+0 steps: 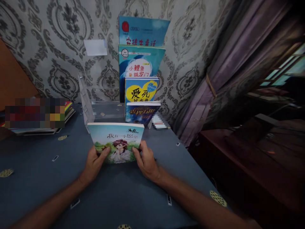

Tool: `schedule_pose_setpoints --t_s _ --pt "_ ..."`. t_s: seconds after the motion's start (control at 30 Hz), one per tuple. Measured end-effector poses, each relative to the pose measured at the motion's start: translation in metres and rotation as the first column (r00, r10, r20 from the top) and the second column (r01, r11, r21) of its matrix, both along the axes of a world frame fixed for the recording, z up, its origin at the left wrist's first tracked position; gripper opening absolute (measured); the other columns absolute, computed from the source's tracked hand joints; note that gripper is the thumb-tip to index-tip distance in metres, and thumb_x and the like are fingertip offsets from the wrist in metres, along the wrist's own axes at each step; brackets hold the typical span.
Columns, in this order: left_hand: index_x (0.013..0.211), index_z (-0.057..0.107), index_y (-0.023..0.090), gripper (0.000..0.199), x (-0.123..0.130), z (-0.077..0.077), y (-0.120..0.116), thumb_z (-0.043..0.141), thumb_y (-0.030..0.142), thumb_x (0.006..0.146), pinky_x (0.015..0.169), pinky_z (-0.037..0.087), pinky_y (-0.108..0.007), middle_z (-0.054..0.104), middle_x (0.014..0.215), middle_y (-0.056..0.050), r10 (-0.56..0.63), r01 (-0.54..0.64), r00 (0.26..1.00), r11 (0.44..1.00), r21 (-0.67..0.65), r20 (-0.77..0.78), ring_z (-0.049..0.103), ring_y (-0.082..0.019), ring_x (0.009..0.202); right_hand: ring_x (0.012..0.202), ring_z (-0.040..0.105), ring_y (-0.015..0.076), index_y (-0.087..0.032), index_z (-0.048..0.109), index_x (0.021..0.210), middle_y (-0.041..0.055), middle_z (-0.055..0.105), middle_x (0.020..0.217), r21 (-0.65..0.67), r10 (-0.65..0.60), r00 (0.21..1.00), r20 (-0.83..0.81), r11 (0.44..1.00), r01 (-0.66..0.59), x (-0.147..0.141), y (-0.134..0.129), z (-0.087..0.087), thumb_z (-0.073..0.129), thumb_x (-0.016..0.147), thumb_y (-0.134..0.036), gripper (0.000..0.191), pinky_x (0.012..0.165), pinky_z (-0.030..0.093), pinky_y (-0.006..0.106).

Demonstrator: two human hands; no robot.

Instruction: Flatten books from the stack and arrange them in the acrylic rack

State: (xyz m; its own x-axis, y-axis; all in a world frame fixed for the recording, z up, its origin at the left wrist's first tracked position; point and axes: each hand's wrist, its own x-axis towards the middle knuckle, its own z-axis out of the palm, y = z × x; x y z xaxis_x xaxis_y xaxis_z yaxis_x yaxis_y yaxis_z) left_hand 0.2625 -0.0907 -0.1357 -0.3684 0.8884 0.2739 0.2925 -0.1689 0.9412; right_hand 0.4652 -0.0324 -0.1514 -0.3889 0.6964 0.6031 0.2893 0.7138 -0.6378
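A light-blue and green paperback book (121, 144) with a cartoon figure on its cover is held upright, tilted back, in front of a clear plastic tiered stand (87, 98). My left hand (95, 159) grips its left edge, thumb on the cover. At the right edge, my right hand (147, 160) pinches it the same way. On the right side of the stand, books rise in steps: a dark-blue book (140, 119) lowest, then a yellow and blue book (140, 89), a teal book (152, 55) and a blue book (154, 30) on top.
At the left, a stack of books (69, 114) lies on the grey-blue tablecloth (43, 181), partly blurred out. Patterned wallpaper (69, 35) is behind the stand. A tied purple curtain (209, 82) hangs at right, beside a dark red surface (238, 152) with cables.
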Motion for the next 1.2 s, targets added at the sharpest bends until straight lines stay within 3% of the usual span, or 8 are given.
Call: schedule_pose_setpoints --t_s 0.13,0.33,0.5,0.6,0.73,0.83,0.97,1.2 --pt "0.084 0.063 0.022 0.027 0.0 0.0 0.001 0.065 0.048 0.077 0.077 0.057 -0.034 0.076 0.093 -0.006 0.002 -0.002 1.0 1.0 0.016 -0.021 0.071 -0.026 0.09 0.076 0.069 0.0197 -0.025 0.049 0.111 0.0063 0.072 0.097 0.004 0.019 1.0 0.005 1.0 -0.019 0.0 0.002 -0.001 0.039 0.103 -0.032 0.015 0.067 0.055 0.031" --pt "0.087 0.064 0.021 0.025 -0.005 0.001 0.003 0.066 0.043 0.076 0.076 0.058 -0.033 0.077 0.093 -0.006 -0.041 0.043 0.998 0.999 0.032 -0.05 0.071 -0.025 0.085 0.077 0.068 0.0201 -0.025 0.05 0.11 0.0052 0.071 0.092 0.028 0.022 0.999 0.027 0.999 -0.023 0.001 0.006 -0.002 0.038 0.104 -0.034 0.016 0.069 0.055 0.032" --pt "0.097 0.067 0.02 0.031 -0.012 0.0 0.012 0.067 0.044 0.078 0.08 0.055 -0.034 0.077 0.097 -0.007 -0.072 0.075 0.982 0.997 0.01 -0.172 0.07 -0.026 0.09 0.078 0.067 0.021 -0.024 0.051 0.114 0.0054 0.07 0.091 0.076 -0.014 0.999 0.05 0.997 0.01 0.006 0.014 -0.001 0.038 0.103 -0.033 0.019 0.073 0.055 0.033" --pt "0.092 0.066 0.02 0.031 -0.013 -0.001 0.019 0.064 0.049 0.081 0.076 0.053 -0.034 0.076 0.093 -0.008 -0.065 0.07 0.955 0.998 0.006 -0.288 0.069 -0.026 0.087 0.08 0.068 0.0213 -0.023 0.052 0.116 0.0063 0.071 0.093 0.131 -0.041 0.999 0.032 0.991 0.036 0.01 0.021 0.001 0.038 0.103 -0.03 0.02 0.074 0.054 0.033" --pt "0.088 0.06 0.021 0.034 -0.01 0.003 0.032 0.057 0.055 0.085 0.067 0.049 -0.032 0.072 0.082 -0.006 -0.056 0.05 0.889 0.998 -0.025 -0.454 0.066 -0.025 0.076 0.081 0.068 0.022 -0.022 0.052 0.117 0.0069 0.071 0.093 0.147 -0.096 0.995 0.016 0.985 0.093 0.017 0.029 0.004 0.038 0.103 -0.03 0.021 0.074 0.053 0.033" --pt "0.091 0.057 0.022 0.035 -0.007 0.009 0.045 0.05 0.056 0.09 0.064 0.046 -0.033 0.068 0.074 -0.004 -0.075 0.03 0.782 0.996 -0.083 -0.619 0.065 -0.026 0.07 0.079 0.067 0.0225 -0.023 0.053 0.115 0.0063 0.07 0.09 0.127 -0.164 0.986 0.026 0.979 0.159 0.023 0.038 0.003 0.038 0.103 -0.032 0.021 0.073 0.052 0.033" --pt "0.105 0.057 0.018 0.034 0.0 0.021 0.065 0.043 0.048 0.097 0.065 0.046 -0.034 0.069 0.077 -0.006 -0.106 0.013 0.636 0.992 -0.126 -0.765 0.069 -0.03 0.076 0.078 0.065 0.0222 -0.024 0.052 0.113 0.0057 0.069 0.09 0.123 -0.233 0.972 -0.015 0.965 0.233 0.029 0.054 0.0 0.04 0.102 -0.035 0.019 0.07 0.049 0.032" --pt "0.107 0.056 0.017 0.025 0.02 0.053 0.085 0.052 0.04 0.099 0.063 0.046 -0.03 0.07 0.079 -0.007 0.029 0.022 0.582 0.998 0.051 -0.813 0.069 -0.026 0.076 0.069 0.054 0.0182 -0.025 0.049 0.099 0.0013 0.06 0.082 0.166 -0.278 0.943 -0.18 0.937 0.308 0.038 0.074 0.019 0.045 0.1 -0.038 0.013 0.065 0.043 0.031"
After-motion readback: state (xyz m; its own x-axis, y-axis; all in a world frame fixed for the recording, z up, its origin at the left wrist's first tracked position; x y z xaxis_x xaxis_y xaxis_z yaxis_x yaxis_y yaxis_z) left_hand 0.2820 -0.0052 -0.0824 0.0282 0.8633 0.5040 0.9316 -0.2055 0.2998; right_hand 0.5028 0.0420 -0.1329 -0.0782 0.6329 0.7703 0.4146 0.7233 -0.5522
